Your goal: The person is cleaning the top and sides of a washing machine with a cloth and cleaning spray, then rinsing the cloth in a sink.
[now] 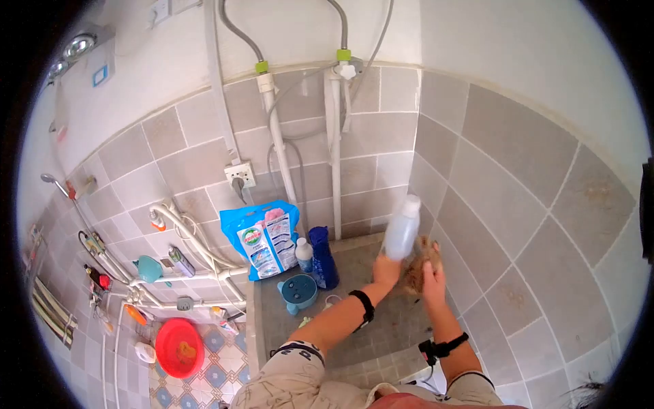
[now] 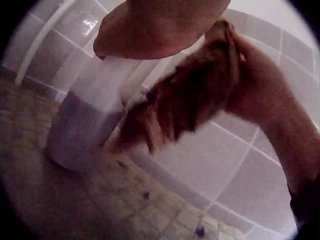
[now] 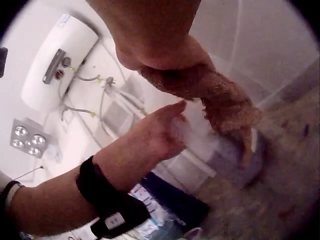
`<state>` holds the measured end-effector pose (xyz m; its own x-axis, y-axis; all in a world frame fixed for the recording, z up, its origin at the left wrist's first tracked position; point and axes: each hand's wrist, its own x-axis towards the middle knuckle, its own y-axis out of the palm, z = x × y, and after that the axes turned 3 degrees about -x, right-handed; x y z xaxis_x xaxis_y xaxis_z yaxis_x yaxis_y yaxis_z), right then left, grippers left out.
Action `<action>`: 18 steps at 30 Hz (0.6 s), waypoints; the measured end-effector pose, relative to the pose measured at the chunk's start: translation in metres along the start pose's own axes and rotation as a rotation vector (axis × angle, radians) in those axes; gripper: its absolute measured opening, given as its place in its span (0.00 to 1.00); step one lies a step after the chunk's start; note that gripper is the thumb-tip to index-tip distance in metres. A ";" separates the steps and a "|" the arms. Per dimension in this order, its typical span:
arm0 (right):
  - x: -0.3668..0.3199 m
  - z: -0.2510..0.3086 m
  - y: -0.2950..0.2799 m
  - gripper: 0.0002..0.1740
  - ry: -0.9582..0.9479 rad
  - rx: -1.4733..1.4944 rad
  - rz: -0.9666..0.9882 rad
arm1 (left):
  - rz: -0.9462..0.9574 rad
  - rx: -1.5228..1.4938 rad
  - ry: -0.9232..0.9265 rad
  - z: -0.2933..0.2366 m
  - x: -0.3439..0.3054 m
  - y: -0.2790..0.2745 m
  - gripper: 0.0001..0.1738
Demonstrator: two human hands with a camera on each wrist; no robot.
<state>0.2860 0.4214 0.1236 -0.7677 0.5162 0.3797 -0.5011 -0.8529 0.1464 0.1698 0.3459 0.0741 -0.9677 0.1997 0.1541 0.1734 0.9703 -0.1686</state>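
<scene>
bottle (image 1: pixel 402 228): white translucent plastic, capped, near upright, top leaning right, gripped at lower end, by tiled corner | rag (image 1: pixel 424 261): brown, shaggy, bunched, gripped, just right of bottle's base

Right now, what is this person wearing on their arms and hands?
The left hand and right hand are ungloved and the forearms sleeveless. A black strap circles the left wrist, with a small black unit bearing a pale mark; a similar black band circles the right wrist.

White bottle (image 1: pixel 402 228), brown rag (image 1: pixel 426 251), red basin (image 1: pixel 180 347) — grey tiles (image 1: pixel 504 198)
</scene>
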 end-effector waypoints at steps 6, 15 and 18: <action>0.016 0.010 0.067 0.39 -0.351 -0.691 -0.150 | 0.148 -0.208 0.257 -0.005 -0.028 -0.021 0.20; -0.022 -0.027 0.067 0.35 -0.102 -0.646 -0.141 | 0.340 -0.299 0.085 0.054 0.003 -0.015 0.20; -0.033 -0.051 0.040 0.33 0.075 -0.411 0.010 | 0.312 -0.202 0.092 0.047 -0.013 -0.026 0.17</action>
<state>0.2714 0.3743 0.0700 -0.7929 0.5249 0.3095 -0.5993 -0.7637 -0.2400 0.1696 0.3119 0.0305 -0.8437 0.4924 0.2136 0.4987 0.8663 -0.0273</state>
